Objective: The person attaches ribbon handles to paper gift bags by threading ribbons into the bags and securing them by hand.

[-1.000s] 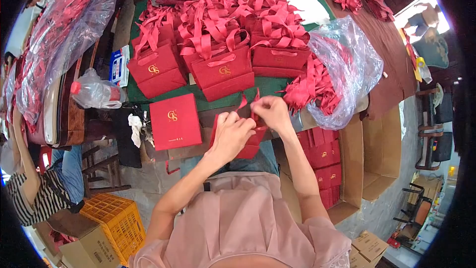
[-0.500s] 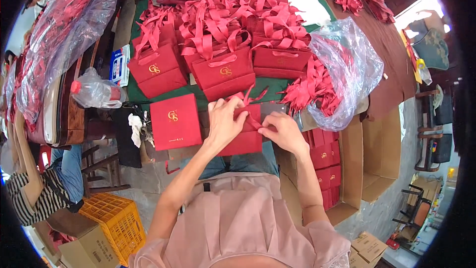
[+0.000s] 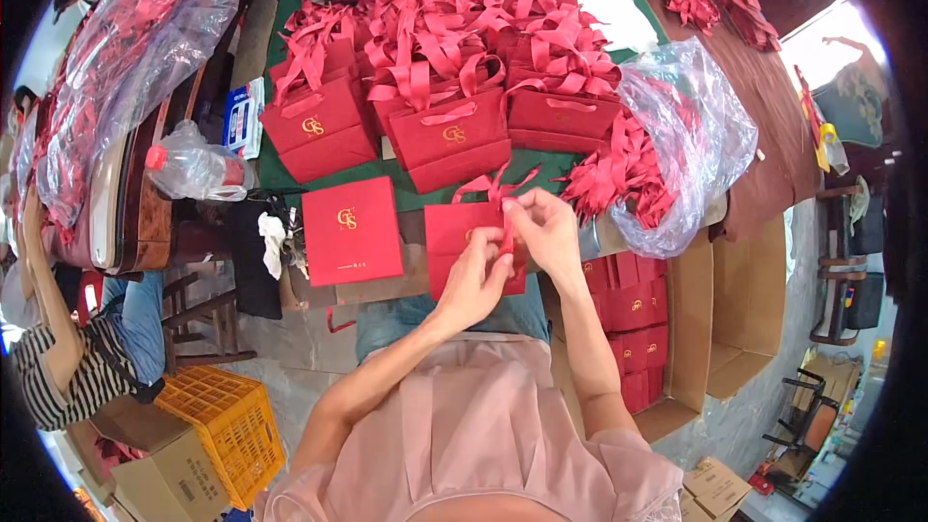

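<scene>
Pinching red ribbon (image 3: 507, 237) over red bag (image 3: 447, 230): left hand (image 3: 474, 276), right hand (image 3: 549, 232) (held stretch's long axis running near-to-far).

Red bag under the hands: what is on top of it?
Over the right side of the red bag runs a red ribbon, pinched by the right hand. The left hand covers some too. The surface beneath cannot be seen.

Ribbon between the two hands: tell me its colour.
The ribbon is rosy red, plain; it shows best in the head view.
</scene>
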Available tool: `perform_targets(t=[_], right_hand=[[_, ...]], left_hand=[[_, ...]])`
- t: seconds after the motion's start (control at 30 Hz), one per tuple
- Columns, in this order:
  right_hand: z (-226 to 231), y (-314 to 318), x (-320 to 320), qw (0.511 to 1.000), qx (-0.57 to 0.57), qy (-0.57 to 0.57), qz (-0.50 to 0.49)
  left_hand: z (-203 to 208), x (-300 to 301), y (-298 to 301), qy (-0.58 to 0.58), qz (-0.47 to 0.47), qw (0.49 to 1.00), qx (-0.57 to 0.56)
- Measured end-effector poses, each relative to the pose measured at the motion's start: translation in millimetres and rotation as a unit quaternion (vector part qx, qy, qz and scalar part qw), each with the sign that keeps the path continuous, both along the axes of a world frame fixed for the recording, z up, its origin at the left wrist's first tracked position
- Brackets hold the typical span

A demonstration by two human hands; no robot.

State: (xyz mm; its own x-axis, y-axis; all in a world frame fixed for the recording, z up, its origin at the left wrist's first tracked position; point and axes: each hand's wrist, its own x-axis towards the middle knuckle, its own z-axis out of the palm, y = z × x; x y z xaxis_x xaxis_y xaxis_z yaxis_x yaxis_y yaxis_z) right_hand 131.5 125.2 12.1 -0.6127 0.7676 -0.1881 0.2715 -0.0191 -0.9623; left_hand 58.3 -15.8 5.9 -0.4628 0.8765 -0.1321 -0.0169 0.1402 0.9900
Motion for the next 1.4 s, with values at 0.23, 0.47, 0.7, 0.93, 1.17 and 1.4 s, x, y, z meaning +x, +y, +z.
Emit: perform_targets(t=[0.23,0.47,0.7,0.93,1.17,1.4], right_hand=[[-17.5,24.1,5.7,0.985,0.145,-0.067,-0.071],[15.0,4.5,9.0,0.901,0.425,-0.060,-0.057],[24.3,-33.3,2.9,0.945,0.249,0.025,0.212],[3.5,-35.5,-2.9,0.950,0.293,-0.010,0.109],[-10.3,-40.0,-17.5,0.944,0.317,-0.078,0.042],[-11.7,-45.4,-18.4,0.945,0.307,-0.107,0.028]], left_hand=[[3.2,-26.4,-36.9,0.023,-0.009,0.998,-0.054],[-13.4,-52.6,-33.8,0.009,0.018,0.998,-0.062],[-8.6,-61.2,-16.3,-0.119,0.019,0.993,0.004],[2.0,-72.5,-9.1,0.251,0.060,0.966,-0.029],[-16.2,-76.7,-2.1,0.423,-0.001,0.903,-0.070],[-13.8,-73.9,-0.6,0.371,0.013,0.928,-0.041]])
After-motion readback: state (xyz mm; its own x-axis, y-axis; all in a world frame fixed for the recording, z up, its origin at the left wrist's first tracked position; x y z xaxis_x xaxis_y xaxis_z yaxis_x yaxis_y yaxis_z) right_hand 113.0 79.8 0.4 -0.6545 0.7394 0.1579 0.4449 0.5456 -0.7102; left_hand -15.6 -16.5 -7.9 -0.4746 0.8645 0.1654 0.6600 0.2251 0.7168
